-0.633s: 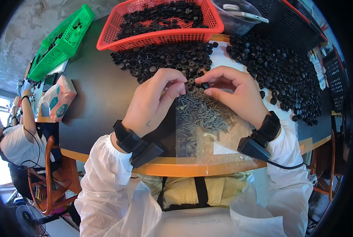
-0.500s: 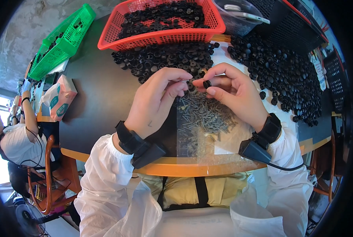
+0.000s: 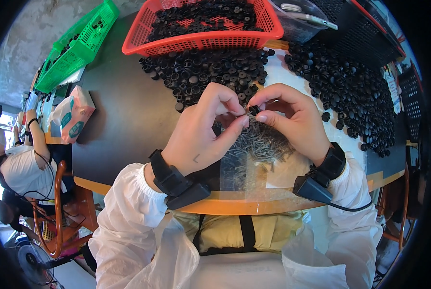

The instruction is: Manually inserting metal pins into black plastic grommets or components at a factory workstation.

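Observation:
Between the thumb and fingers of my right hand (image 3: 295,113) is a small round black plastic cap (image 3: 254,110). My left hand (image 3: 203,125) is closed in a pinch right beside that cap; whatever is between its fingertips is too small and covered to make out. Under both hands lies a heap of loose metal screws (image 3: 256,144) on clear plastic sheeting. Just beyond my fingers spreads a pile of black plastic caps and discs (image 3: 201,72).
A red basket (image 3: 205,44) of black discs stands at the back, with another pile of black caps (image 3: 350,96) to the right. Leftward are a tissue pack (image 3: 78,115) and a green basket (image 3: 73,60). A person (image 3: 22,164) sits at far left.
My left hand has moved right and its fingertips now meet the cap in my right hand. The gap between the hands has closed. The view has shifted slightly.

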### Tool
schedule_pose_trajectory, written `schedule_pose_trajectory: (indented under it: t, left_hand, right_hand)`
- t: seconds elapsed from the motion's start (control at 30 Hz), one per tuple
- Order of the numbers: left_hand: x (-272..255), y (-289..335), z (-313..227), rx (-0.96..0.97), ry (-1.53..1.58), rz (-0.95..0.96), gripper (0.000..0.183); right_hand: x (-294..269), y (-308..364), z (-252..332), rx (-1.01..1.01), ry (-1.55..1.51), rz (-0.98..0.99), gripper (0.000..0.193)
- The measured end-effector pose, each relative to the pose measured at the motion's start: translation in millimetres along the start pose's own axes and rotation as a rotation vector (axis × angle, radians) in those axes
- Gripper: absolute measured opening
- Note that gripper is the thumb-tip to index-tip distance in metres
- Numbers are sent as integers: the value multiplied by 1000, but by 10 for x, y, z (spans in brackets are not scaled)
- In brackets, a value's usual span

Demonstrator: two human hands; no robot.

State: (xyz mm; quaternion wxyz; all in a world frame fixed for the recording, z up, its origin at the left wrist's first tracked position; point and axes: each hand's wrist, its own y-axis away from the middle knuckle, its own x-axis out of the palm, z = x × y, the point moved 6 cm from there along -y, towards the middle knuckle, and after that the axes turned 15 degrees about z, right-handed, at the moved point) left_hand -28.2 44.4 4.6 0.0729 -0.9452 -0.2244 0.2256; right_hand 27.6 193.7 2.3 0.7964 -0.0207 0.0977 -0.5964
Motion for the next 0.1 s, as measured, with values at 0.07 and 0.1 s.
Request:
schedule_pose_trajectory:
  t: [0.07, 0.1]
  left_hand:
    - [1, -5, -20, -31, -28, 16, 27]
    - [0, 2, -23, -32, -28, 15, 27]
  right_hand:
    - [-15, 7, 57, -25, 200, 17, 27]
    - [-13, 11, 121, -52, 403, 33, 30]
